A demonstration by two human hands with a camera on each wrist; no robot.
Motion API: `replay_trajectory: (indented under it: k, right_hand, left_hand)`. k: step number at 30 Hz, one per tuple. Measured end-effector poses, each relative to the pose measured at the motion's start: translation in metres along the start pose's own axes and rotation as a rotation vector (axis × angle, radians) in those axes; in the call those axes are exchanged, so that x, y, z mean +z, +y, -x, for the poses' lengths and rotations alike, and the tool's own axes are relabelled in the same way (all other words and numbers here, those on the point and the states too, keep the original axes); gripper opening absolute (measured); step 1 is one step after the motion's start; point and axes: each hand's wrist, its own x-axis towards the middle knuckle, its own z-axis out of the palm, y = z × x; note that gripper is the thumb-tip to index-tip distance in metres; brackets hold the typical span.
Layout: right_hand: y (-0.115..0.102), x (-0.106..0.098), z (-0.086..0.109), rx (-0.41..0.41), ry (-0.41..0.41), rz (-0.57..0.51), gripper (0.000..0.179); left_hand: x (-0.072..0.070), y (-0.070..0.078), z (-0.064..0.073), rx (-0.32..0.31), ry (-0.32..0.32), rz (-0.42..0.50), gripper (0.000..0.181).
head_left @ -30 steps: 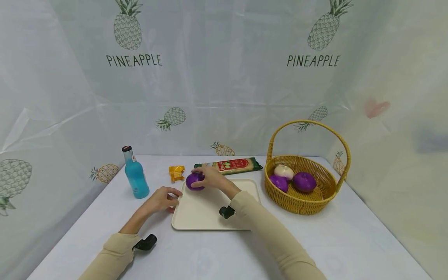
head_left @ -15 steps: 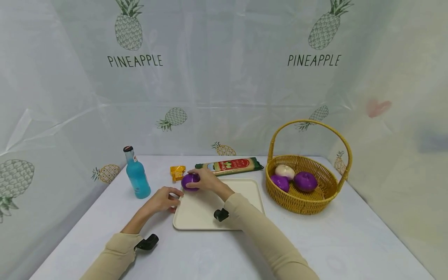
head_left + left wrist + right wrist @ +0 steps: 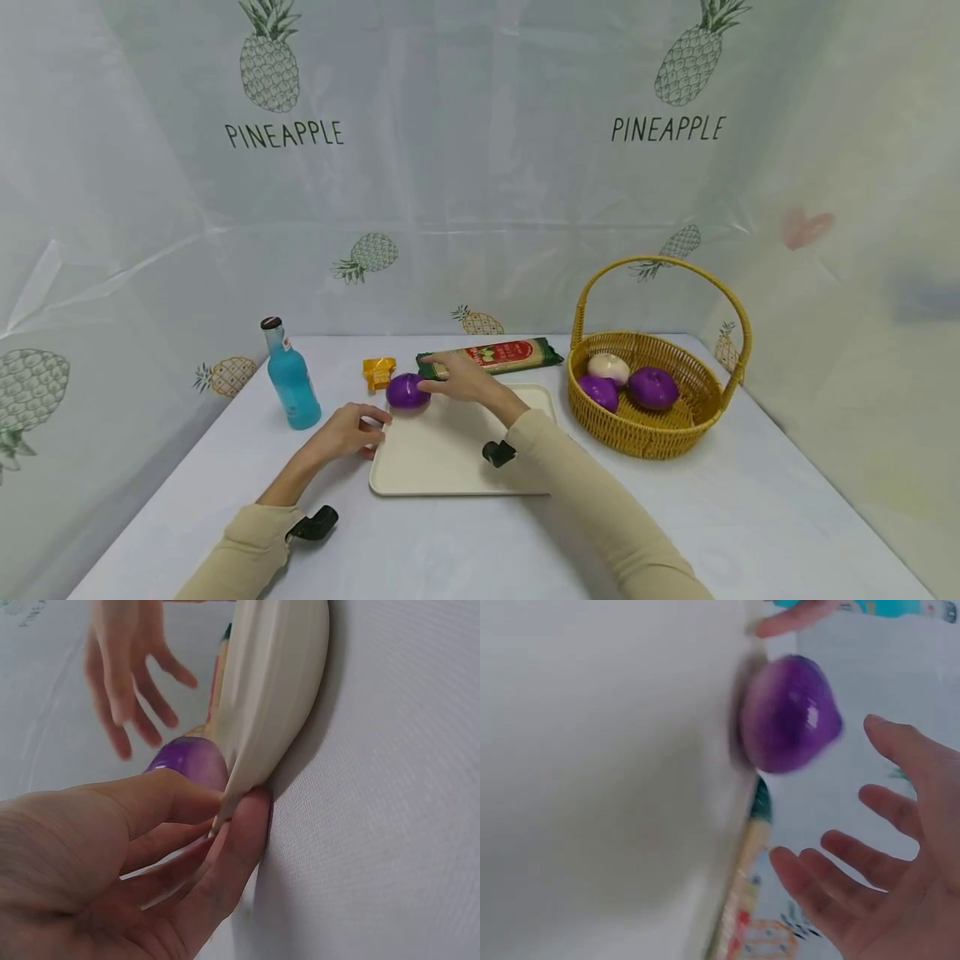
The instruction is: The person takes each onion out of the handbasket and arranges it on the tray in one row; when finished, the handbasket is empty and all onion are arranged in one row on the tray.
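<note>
The right arm's beige sleeve (image 3: 600,500) is slanting in from the lower right and crossing above the tray's right side. The left arm's sleeve (image 3: 243,546) is angling upward and inward from the lower left. Between them, the cream tray (image 3: 450,467) is lying on the table (image 3: 420,550). The left hand (image 3: 347,429) is pinching its left rim between thumb and fingers. The right hand (image 3: 461,379) is hovering, fingers spread wide and holding nothing. The purple vegetable (image 3: 407,392) is sitting at the tray's far left corner, near those fingers but apart from them.
</note>
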Motion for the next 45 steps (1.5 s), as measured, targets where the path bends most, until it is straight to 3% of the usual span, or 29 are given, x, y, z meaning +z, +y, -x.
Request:
replay_trajectory:
  k: [8, 14, 19, 27, 35, 45]
  right_hand:
    - [0.02, -0.069, 0.054, -0.054, 0.067, 0.03, 0.055]
    - [0.049, -0.111, 0.107, 0.0, 0.134, 0.013, 0.056]
    - [0.081, -0.132, 0.146, 0.06, 0.212, 0.035, 0.056]
    - [0.122, -0.139, 0.181, 0.168, 0.212, 0.022, 0.059]
    - [0.141, -0.131, 0.195, 0.143, 0.161, 0.036, 0.058]
    - [0.153, -0.122, 0.203, 0.151, 0.12, 0.064, 0.064]
  left_hand:
    - [0.0, -0.001, 0.001, -0.035, 0.013, -0.025, 0.033]
    - [-0.003, -0.001, 0.003, -0.043, 0.018, -0.039, 0.033]
    - [-0.004, -0.001, 0.003, -0.043, 0.015, -0.044, 0.033]
    - [-0.004, -0.002, 0.002, -0.037, 0.023, -0.034, 0.032]
    - [-0.001, -0.004, -0.001, -0.01, 0.019, -0.024, 0.031]
    - [0.002, -0.007, -0.005, -0.042, 0.007, -0.025, 0.032]
